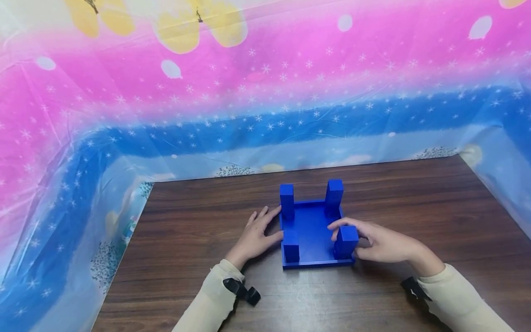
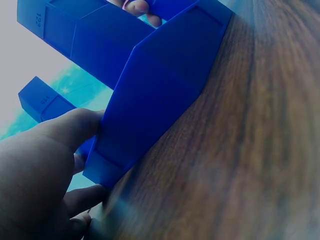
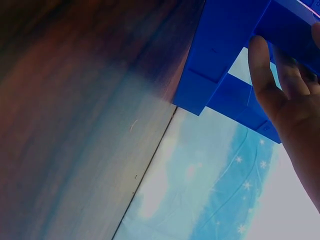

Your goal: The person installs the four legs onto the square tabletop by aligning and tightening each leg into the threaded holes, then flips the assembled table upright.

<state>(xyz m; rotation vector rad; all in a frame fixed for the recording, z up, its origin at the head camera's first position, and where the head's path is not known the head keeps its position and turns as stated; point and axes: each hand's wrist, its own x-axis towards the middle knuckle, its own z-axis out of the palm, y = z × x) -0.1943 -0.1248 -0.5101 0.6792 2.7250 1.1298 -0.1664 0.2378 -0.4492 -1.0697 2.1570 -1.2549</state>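
Observation:
A shallow blue tray [image 1: 311, 237] with a low rim lies on the table, with a square blue post standing at each corner. My left hand [image 1: 258, 234] rests along its left side, thumb by the near left post [image 1: 291, 246] and fingertips at the far left post [image 1: 286, 201]. The left wrist view shows that thumb on the tray's side wall [image 2: 150, 100]. My right hand [image 1: 386, 242] grips the near right post [image 1: 346, 242], index finger reaching over the inner side and thumb on the outer side. The far right post [image 1: 334, 197] stands free of both hands.
The dark wood-grain table [image 1: 199, 212] carries the tray near its middle. Behind and to the left hangs a pink and blue patterned cloth [image 1: 249, 92]. Black straps [image 1: 242, 290] sit around both sleeved wrists.

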